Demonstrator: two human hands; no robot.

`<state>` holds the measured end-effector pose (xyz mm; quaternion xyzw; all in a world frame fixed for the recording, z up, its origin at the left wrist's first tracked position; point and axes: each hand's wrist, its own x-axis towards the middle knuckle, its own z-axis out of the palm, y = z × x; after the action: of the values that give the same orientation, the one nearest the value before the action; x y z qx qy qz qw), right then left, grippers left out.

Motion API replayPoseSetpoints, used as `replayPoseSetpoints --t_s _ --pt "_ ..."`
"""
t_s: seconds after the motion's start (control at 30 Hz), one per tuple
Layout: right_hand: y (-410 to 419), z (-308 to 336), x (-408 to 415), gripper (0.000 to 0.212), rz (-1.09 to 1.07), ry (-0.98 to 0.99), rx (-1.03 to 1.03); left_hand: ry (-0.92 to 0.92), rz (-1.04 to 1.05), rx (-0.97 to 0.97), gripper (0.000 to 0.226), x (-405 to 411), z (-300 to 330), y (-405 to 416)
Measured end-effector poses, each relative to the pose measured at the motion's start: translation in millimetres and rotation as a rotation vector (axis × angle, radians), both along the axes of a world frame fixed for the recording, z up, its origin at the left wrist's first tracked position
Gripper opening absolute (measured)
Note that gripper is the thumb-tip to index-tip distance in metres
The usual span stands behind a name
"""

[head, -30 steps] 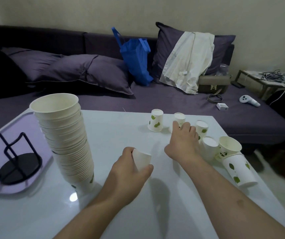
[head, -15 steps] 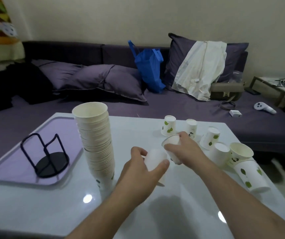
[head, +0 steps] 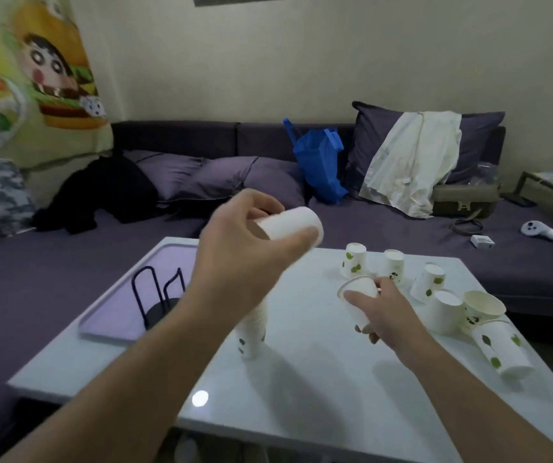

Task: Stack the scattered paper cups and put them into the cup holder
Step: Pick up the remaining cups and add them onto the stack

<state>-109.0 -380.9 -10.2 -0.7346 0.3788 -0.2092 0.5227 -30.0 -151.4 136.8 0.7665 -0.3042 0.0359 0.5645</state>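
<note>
- The cup holder (head: 163, 297), a black wire frame on a round base, stands upright on a lilac tray (head: 124, 312) at about 9 o'clock on the white table (head: 318, 389).
- The left hand (head: 245, 242) is raised above the table's middle, fingers and thumb curled round a plain white cup (head: 290, 225). That cup lies on its side, long axis running from 9 to 3 o'clock; which end is the mouth cannot be told.
- Below the left forearm, the stacked cups (head: 251, 332) stand on the table with their long axis vertical; only the lower part shows, the rest hidden behind the arm.
- The right hand (head: 378, 312), at about 3 o'clock from the stack, grips a second cup (head: 358, 304) with thumb in front and fingers behind. This cup is tilted, mouth toward 11 o'clock, base toward 5 o'clock.
- Beyond the right hand, loose cups (head: 355, 260) stand mouth-down in a row toward 1 o'clock.
- Farther right, one open cup (head: 482, 307) stands mouth-up, and a fallen cup (head: 502, 350) lies on its side just beside it, long axis from 11 to 5 o'clock.
</note>
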Motion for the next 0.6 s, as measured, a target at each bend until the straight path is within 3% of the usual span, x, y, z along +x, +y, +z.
replayPoseSetpoints --t_s 0.1,0.23,0.43,0.6 --pt "3 1 0 0.048 0.001 -0.018 0.0 -0.135 0.139 -0.017 0.04 28 22 10" --pt "3 4 3 0.046 0.016 -0.047 -0.008 -0.318 0.275 0.153 0.046 61 33 13" --pt "3 4 10 0.045 0.038 -0.041 -0.021 -0.488 0.268 0.277 0.04 86 35 -8" --pt "1 4 12 0.045 0.051 -0.031 -0.035 -0.51 0.218 0.31 0.036 87 37 -22"
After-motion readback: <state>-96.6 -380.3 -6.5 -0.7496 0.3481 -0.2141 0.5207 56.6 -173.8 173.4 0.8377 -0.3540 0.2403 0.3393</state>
